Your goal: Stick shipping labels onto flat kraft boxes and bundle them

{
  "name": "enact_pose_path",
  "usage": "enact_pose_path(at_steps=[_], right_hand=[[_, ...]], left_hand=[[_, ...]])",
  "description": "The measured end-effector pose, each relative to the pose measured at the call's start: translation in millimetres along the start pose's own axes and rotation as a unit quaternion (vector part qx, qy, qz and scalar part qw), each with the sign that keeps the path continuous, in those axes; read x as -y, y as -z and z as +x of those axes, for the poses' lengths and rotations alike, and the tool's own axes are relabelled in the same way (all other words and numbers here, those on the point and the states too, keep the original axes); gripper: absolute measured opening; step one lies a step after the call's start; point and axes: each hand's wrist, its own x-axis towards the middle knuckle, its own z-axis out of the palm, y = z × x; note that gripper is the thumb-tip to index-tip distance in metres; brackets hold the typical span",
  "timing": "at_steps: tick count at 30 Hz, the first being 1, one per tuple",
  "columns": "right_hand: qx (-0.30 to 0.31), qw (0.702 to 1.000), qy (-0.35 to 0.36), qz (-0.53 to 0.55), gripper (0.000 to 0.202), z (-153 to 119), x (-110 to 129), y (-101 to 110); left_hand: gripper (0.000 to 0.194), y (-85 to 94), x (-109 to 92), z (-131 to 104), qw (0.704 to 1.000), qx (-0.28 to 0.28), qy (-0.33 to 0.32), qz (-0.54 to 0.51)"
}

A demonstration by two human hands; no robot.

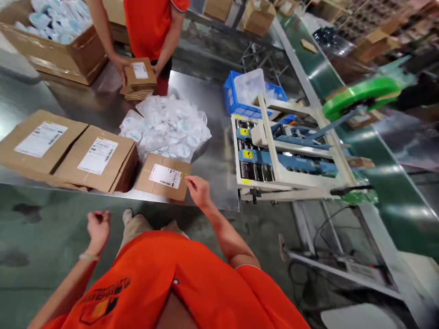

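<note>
My right hand (199, 189) is at the right edge of a small labelled cardboard box (157, 188) near the table's front edge; its fingers are curled together, and whatever they pinch is too small to name. My left hand (99, 227) hangs in front of the table edge with curled fingers, and I cannot make out anything in it. Left of the small box stand two stacks of flat brown cartons with white labels, the nearer stack (87, 153) and the farther-left stack (44, 132). Behind the box lies a heap of clear plastic bags (168, 125) holding round white items.
Across the metal table (216, 160), a person in orange holds a stack of small flat boxes (140, 77). A large carton (65, 57) of bagged items is at the upper left. Right of the table are a roller machine (274, 155) and a blue crate (236, 98).
</note>
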Motion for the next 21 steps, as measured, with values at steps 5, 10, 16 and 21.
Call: enact_pose_path(at_steps=[5, 10, 16, 21], right_hand=[[-0.014, 0.98, 0.119, -0.16, 0.041, 85, -16, 5], [0.052, 0.955, 0.172, -0.236, 0.048, 97, -44, -14], [0.081, 0.967, 0.192, -0.147, 0.031, 85, -24, 0], [0.13, 0.982, 0.138, 0.016, 0.045, 79, -10, 54]], left_hand=[[0.068, -114.0, -54, -85, 0.98, 0.02, -0.176, -0.086], [0.091, -164.7, -73, -68, 0.968, -0.017, -0.248, -0.031], [0.088, -188.6, -55, -70, 0.956, -0.097, -0.276, 0.039], [0.095, -186.0, -88, -93, 0.893, -0.28, -0.348, 0.045]])
